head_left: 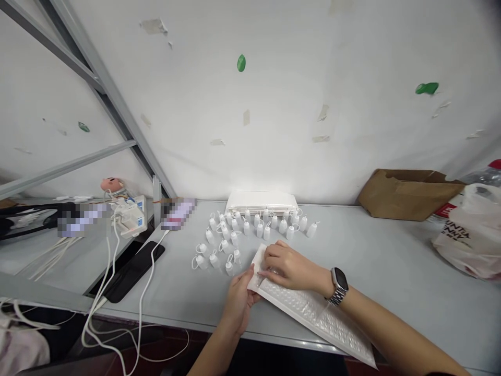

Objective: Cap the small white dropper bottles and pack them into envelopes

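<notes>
A white bubble mailer (313, 312) lies slantwise over the table's front edge, its far end raised between both hands. My left hand (239, 298) grips the left corner of that end, thumb on top and fingers underneath. Over the same end, my right hand (288, 266) is closed, its fingers curled against the mailer; whatever lies beneath them is hidden. Beyond the hands stand several small white squeeze bottles (246, 228) with looped cap straps, some in a loose group to the left. Behind these rests a stack of flat white mailers (260, 200) against the wall.
On the left are a black power bank (135, 271), a phone (179, 214), trailing white cables (143, 292) and a power strip (131, 216) near a metal frame (117, 109). A brown paper bag (403, 194) and a white plastic bag (469, 235) stand at the right.
</notes>
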Demonstrator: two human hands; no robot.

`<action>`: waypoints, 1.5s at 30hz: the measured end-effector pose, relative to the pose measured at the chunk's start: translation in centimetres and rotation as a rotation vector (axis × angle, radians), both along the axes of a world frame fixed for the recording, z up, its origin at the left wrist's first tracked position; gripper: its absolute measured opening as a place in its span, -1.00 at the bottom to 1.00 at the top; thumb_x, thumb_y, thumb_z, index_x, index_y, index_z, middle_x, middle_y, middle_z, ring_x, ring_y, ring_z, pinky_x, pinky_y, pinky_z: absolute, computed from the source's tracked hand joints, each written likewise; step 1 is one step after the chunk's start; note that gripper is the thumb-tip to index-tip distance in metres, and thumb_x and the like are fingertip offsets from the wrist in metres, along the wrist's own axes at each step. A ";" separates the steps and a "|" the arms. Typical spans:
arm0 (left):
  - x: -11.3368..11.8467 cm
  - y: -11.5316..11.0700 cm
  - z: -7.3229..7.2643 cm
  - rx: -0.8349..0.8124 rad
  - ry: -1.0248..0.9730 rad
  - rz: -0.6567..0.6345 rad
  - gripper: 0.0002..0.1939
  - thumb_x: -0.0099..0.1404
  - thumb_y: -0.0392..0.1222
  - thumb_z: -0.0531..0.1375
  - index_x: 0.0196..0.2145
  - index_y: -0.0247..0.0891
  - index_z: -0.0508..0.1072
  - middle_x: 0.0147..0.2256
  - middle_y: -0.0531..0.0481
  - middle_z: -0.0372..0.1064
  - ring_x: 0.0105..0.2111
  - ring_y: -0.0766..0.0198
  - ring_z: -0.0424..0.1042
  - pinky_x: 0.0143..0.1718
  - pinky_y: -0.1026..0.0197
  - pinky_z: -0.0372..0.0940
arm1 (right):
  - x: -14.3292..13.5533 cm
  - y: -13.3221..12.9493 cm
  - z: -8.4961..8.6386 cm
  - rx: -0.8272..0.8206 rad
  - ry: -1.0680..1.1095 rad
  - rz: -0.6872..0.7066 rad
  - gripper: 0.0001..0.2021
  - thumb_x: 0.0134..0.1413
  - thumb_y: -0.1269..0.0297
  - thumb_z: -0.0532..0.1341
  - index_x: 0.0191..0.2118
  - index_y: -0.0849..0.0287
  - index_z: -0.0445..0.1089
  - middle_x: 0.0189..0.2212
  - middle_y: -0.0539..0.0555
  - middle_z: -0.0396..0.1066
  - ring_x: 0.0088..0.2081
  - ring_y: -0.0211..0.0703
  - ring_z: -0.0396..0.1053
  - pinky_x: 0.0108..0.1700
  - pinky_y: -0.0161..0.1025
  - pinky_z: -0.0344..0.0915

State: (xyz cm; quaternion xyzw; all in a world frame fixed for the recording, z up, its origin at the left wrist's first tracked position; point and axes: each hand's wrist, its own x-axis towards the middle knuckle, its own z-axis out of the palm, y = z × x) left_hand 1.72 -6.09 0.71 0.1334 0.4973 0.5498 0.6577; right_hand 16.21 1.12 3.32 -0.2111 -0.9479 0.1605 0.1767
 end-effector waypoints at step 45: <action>0.0 -0.1 -0.9 0.050 0.187 0.007 -0.58 -0.08 0.09 0.32 -0.44 -0.37 0.54 -0.53 -0.07 0.45 -0.47 0.20 0.40 -0.43 0.19 0.33 | -0.8 1.7 2.9 -0.271 -0.049 -0.063 -0.86 0.15 0.41 0.12 -0.20 0.16 0.39 -0.41 0.04 0.38 -0.31 -0.15 0.31 -0.24 -0.20 0.25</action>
